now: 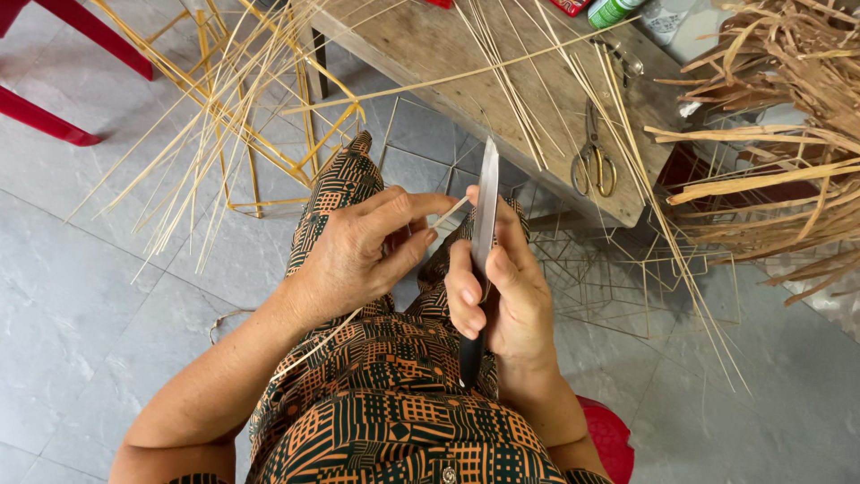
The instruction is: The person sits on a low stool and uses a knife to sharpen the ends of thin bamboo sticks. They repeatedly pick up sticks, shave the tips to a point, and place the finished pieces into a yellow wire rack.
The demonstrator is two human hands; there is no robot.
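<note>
The left hand is pinching a thin bamboo strip over the lap while the right hand is gripping a knife (blade up), shaving it; next, steady drawing.

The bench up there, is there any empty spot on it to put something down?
Some: bare wood on the bench between its left edge and the sticks, and a small patch left of the scissors. The right end is crowded with scissors, sticks and a bottle.
</note>
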